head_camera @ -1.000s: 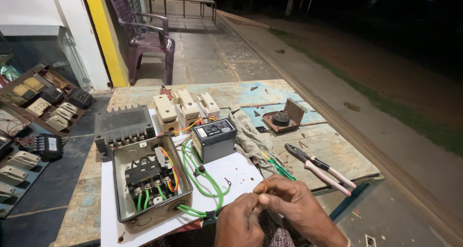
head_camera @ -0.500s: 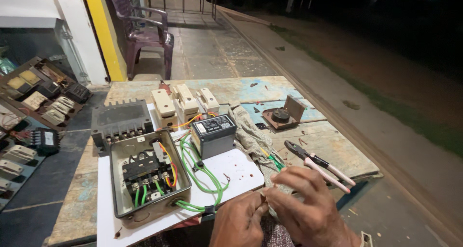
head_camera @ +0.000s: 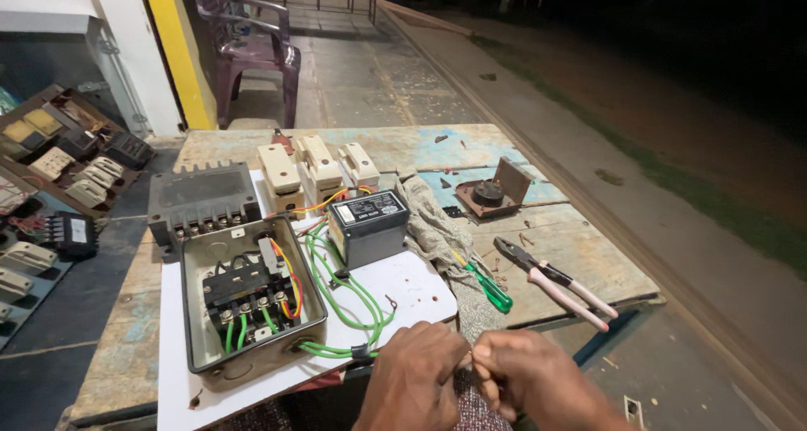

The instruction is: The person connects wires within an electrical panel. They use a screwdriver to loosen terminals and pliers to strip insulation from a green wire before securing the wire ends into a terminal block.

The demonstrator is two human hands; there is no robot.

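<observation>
My left hand (head_camera: 412, 379) and my right hand (head_camera: 538, 382) meet at the table's near edge. Their fingertips pinch a small thin piece between them that looks like a wire end; most of it is hidden. Just left of my left hand, a bundle of green wires (head_camera: 349, 301) loops across a white board (head_camera: 412, 284) into an open grey metal box (head_camera: 197, 313), which holds a black contactor with green and orange leads. A black rectangular unit (head_camera: 367, 227) stands behind the loops.
Three cream fuse holders (head_camera: 315, 166) and a grey finned cover (head_camera: 202, 194) sit at the back. A cloth (head_camera: 433, 225), green-handled screwdriver (head_camera: 489, 290), pink-handled pliers (head_camera: 559, 286) and small brown box (head_camera: 496, 191) lie right. A purple chair (head_camera: 252, 40) stands beyond; a panel of switches (head_camera: 59, 174) is left.
Both hands have dropped toward the near edge and sit lower in view. My right hand's spread fingers have closed in against my left hand. The things on the table have not moved.
</observation>
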